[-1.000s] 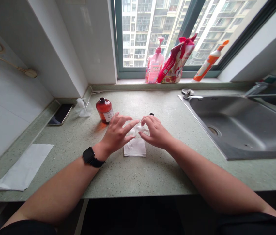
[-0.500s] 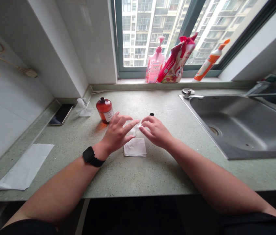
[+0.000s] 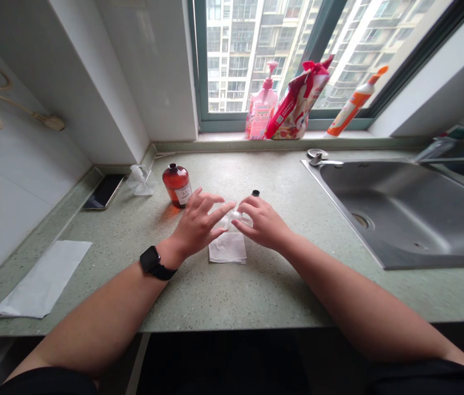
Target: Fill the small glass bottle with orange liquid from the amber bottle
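My left hand (image 3: 201, 222), with a black watch at the wrist, is over the counter with thumb and fingers apart, beside a small clear object (image 3: 222, 219). My right hand (image 3: 261, 220) pinches a small whitish, shiny piece (image 3: 236, 215) between thumb and fingers. A folded white tissue (image 3: 227, 248) lies just below the hands. Behind my left hand stands an amber bottle (image 3: 176, 186) without a cap. Beyond my right hand the black top of a small item (image 3: 255, 193) shows; the rest of it is hidden.
A phone (image 3: 103, 192), a clear plastic item with a white nozzle (image 3: 140, 182) and a folded white paper (image 3: 45, 278) lie to the left. The steel sink (image 3: 413, 214) is at the right. A pink pump bottle (image 3: 260, 112), a red bag and an orange-white bottle stand on the sill.
The fingers of my right hand have shifted slightly, and more of the whitish piece shows between them. My left hand has hardly moved.
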Demonstrator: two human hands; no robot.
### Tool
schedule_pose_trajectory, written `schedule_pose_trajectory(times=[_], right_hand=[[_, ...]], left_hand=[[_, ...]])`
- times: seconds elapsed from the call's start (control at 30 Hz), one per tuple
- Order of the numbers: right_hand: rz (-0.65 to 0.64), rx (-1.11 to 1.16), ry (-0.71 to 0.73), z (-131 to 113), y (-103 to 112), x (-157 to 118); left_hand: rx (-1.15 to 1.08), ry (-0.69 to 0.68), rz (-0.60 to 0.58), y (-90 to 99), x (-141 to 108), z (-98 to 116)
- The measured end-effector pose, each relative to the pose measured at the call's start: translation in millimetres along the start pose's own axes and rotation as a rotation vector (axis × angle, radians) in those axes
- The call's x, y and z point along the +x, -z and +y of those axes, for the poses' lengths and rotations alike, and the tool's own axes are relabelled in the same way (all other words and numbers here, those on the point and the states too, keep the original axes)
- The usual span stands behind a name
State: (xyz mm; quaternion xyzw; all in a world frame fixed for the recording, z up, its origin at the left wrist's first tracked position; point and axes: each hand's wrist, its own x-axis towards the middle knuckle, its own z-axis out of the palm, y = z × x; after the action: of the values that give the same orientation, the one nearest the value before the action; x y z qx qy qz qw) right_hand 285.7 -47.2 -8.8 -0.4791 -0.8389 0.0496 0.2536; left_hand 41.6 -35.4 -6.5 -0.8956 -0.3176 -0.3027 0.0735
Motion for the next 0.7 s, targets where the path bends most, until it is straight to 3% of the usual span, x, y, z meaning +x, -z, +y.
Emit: schedule_pose_trajectory(times=[0.2, 0.4, 0.47, 0.57, 0.7], right_hand=[[-0.024, 0.029, 0.018, -4, 3, 1], [0.0, 0.176, 0.03, -3, 15, 1], [0.073, 0.315, 0.033, 2, 20, 1], [0.23, 0.444, -0.043, 11, 22, 2], [0.248, 0.403, -0.123, 21, 15, 3]], left_hand=[[0.007, -0.037, -0.02, 1.4, 1, -1], [0.052, -0.086, -0.003, 15.3, 2, -1], [0.059, -0.061, 0.054, 20.9, 2, -3], [0.049, 0.011, 0.233, 26.6, 2, -10], [0.057, 0.142, 0.381, 32.5, 0, -26]])
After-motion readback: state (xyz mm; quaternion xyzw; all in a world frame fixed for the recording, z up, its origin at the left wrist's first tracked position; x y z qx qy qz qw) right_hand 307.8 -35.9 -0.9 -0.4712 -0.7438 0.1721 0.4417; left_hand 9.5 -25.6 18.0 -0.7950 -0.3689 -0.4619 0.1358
